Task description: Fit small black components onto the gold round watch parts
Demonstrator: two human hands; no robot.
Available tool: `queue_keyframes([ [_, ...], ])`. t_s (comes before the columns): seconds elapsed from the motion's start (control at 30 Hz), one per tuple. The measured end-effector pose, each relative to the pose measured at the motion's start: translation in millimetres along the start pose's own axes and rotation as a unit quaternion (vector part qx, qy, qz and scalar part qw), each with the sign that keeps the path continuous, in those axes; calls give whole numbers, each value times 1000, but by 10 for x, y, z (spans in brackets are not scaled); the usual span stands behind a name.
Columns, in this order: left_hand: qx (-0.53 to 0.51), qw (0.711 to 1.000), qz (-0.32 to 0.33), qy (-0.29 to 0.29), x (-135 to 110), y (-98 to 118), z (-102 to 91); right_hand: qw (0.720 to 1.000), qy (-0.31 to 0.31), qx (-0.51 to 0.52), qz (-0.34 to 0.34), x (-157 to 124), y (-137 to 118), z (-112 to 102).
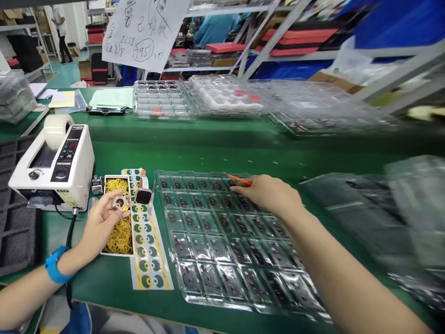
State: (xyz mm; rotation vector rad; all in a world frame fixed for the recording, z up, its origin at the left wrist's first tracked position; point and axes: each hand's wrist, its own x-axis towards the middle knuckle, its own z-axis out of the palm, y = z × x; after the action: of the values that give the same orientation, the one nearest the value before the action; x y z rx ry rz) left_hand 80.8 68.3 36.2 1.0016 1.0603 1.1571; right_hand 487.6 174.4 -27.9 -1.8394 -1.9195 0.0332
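My left hand (100, 217) pinches a small round part (121, 202) with a gold-and-white ring and dark centre, held above a white box (132, 250) of yellow loops (120, 237). In my right hand (273, 194) is a thin orange stick-like tool (239, 179), its exact kind unclear. That hand reaches over the back rows of a clear plastic tray (173, 253), whose pockets contain small dark parts. Between box and tray lies a sheet of ring-shaped stickers (148, 253). A square-faced watch-like device (143, 196) rests at the sheet's upper end. My right forearm hides the tray's right side.
A white tape dispenser (74, 169) stands at left beside a black foam tray (17, 232). More clear trays (163, 99) line the back ledge, near a clipboard (110, 99). Blurred plastic trays (361, 204) lie at right. A handwritten paper (142, 35) hangs above.
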Motion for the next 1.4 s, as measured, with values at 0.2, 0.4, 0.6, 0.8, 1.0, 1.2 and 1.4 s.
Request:
queue_keyframes([
  [0.2, -43, 998, -8, -51, -10, -8, -9, 997, -9, 81, 13, 55, -282, -107],
  [0.4, 3, 996, 2, -85, -15, -20, 22, 950, -63, 305, -24, -405, -1597, -143],
  [0.6, 39, 986, -81, -140, -21, 1, 40, 865, -126, 475, -102, -904, -2478, -103],
  [0.8, -3, 976, -170, -134, -27, 79, 39, 889, 12, 335, -312, -920, -2333, -101],
  [1.0, -45, 956, -243, -158, -33, 105, 44, 874, 95, 168, -446, -914, -2286, -145],
  [1.2, -27, 952, -251, -174, -42, 90, 42, 863, 75, 209, -454, -949, -2343, -175],
  [1.4, -84, 952, -247, -159, -57, 42, 46, 854, 107, 205, -467, -968, -2297, -171],
])
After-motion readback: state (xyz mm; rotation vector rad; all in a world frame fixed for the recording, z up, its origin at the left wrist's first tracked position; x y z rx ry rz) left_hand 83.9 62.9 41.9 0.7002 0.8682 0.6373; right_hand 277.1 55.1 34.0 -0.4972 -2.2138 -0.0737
